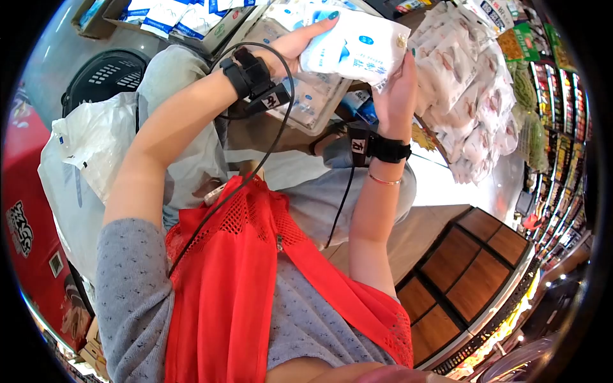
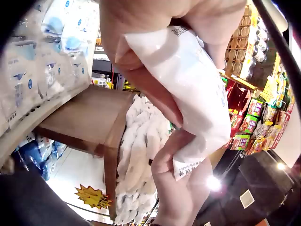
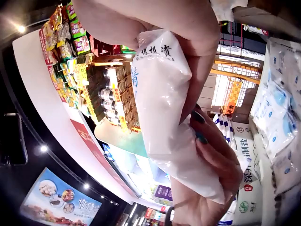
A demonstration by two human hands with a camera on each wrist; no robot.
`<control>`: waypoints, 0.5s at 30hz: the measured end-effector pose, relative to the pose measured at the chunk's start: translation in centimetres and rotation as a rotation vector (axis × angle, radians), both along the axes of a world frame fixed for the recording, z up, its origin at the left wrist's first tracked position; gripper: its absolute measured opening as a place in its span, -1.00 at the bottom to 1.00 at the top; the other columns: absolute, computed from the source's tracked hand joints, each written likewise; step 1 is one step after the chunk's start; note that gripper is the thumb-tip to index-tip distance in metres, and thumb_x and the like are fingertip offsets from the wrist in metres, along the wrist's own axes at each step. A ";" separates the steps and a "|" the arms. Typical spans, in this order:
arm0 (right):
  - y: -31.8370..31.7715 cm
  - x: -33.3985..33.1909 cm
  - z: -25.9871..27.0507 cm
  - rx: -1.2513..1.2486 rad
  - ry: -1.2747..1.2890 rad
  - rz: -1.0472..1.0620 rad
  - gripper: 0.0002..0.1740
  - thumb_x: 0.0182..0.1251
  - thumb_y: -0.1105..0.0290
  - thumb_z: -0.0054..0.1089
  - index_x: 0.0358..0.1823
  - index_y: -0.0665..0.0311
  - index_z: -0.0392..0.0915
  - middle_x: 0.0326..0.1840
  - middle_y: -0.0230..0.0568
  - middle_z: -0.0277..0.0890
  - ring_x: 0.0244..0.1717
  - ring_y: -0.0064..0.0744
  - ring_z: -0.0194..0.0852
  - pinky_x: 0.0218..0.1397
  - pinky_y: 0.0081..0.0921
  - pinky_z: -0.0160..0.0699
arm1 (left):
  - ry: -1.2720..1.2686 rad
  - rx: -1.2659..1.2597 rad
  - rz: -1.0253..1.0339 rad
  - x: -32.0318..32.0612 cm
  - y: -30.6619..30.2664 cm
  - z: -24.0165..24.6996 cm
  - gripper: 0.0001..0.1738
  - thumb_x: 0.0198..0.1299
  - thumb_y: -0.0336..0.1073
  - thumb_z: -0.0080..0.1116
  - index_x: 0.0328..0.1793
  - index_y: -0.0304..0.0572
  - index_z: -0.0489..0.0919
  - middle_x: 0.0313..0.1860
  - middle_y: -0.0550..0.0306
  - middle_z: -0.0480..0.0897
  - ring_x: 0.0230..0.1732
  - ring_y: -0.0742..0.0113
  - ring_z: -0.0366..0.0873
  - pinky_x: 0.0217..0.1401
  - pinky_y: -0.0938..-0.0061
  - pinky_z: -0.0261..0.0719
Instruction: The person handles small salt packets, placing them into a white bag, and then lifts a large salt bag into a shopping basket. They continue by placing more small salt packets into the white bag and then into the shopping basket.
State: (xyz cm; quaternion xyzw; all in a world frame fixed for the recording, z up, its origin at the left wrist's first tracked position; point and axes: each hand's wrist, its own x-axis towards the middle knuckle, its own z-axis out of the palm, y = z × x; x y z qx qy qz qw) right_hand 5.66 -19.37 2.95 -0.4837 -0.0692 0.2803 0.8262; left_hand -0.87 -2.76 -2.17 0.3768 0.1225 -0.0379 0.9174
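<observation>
A white plastic bag with blue print (image 1: 361,48) is held up between both hands in the head view. The left hand (image 1: 297,46) grips its left end, thumb on the printed face. At its right end the right hand (image 1: 397,89) pinches the bag's corner. In the left wrist view the bag (image 2: 193,84) is creased, with fingers curled round its near end. The right wrist view shows the bag (image 3: 162,99) from its narrow side, with dark-nailed fingers (image 3: 202,129) on it. Beneath it lies a tray (image 1: 313,124) of similar bags.
Many white bags (image 1: 460,83) are piled at the right. A dark basket (image 1: 105,80) and a white plastic sack (image 1: 96,143) are at the left. A black cable (image 1: 287,115) loops over the left forearm. Blue-and-white packets (image 1: 191,20) fill a box at the top.
</observation>
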 end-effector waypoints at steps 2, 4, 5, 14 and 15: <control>-0.1 0.6 -0.7 -0.018 -0.053 0.032 -0.54 0.45 0.14 -0.36 0.22 0.27 0.20 0.23 -0.19 0.27 0.21 -0.36 0.27 0.22 -0.40 0.24 | -0.001 0.000 -0.019 0.1 0.6 0.3 -0.40 0.17 0.07 0.06 0.21 -0.17 0.36 0.04 0.05 0.55 -0.03 0.35 0.57 -0.05 0.49 0.58; -0.1 0.8 -0.8 -0.113 -0.162 -0.024 -0.57 0.44 0.14 -0.32 0.11 0.30 0.31 0.08 -0.21 0.38 0.05 -0.46 0.35 0.07 -0.49 0.31 | 0.009 0.074 -0.036 -0.1 1.0 1.3 -0.41 0.16 0.06 0.07 0.19 -0.19 0.39 0.02 0.04 0.56 -0.06 0.36 0.58 -0.11 0.54 0.59; -0.2 1.0 -0.7 -0.161 -0.216 -0.055 -0.58 0.44 0.14 -0.30 0.05 0.31 0.37 0.00 -0.21 0.43 -0.04 -0.50 0.39 -0.01 -0.53 0.35 | 0.026 0.126 -0.040 0.0 1.4 1.6 -0.41 0.16 0.05 0.08 0.18 -0.21 0.39 0.02 0.04 0.56 -0.07 0.36 0.58 -0.11 0.54 0.60; -0.2 0.9 -1.4 -0.509 -0.543 -0.308 -0.48 0.39 0.19 -0.19 -0.74 0.31 0.14 -0.77 -0.53 0.04 -0.68 -0.70 -0.10 -0.64 -0.56 -0.14 | 0.062 0.280 -0.039 0.0 2.0 1.8 -0.36 0.13 0.12 0.10 0.13 -0.26 0.43 -0.02 0.08 0.57 -0.06 0.42 0.56 -0.07 0.55 0.55; -0.3 0.8 -1.4 -0.471 -0.501 -0.307 -0.48 0.38 0.20 -0.19 -0.74 0.31 0.14 -0.77 -0.53 0.04 -0.68 -0.70 -0.12 -0.63 -0.58 -0.15 | 0.077 0.277 -0.039 0.0 2.0 1.5 -0.36 0.14 0.13 0.07 0.13 -0.27 0.43 -0.03 0.08 0.57 -0.08 0.42 0.56 -0.08 0.55 0.55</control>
